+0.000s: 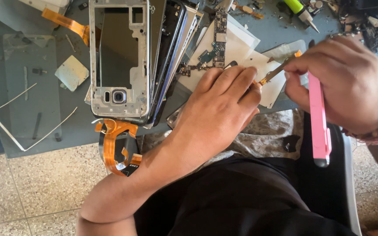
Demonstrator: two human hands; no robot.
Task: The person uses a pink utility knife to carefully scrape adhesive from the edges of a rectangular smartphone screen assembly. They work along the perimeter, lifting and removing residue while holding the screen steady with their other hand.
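Grey worktop (71,126) (parts-strewn) above speckled terrazzo floor (36,192)

light: soft, even daylight | shadows: faint | glare: mild on metal frame (119,59) | focus: mostly sharp

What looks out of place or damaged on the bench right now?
The phone frame is stripped bare, and its orange flex cable dangles curled over the table edge. Loose scraps litter the far right corner.

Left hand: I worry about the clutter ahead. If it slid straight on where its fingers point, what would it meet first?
Probably the white paper sheet under the left hand's fingertips, then the green circuit board; depth is unclear.
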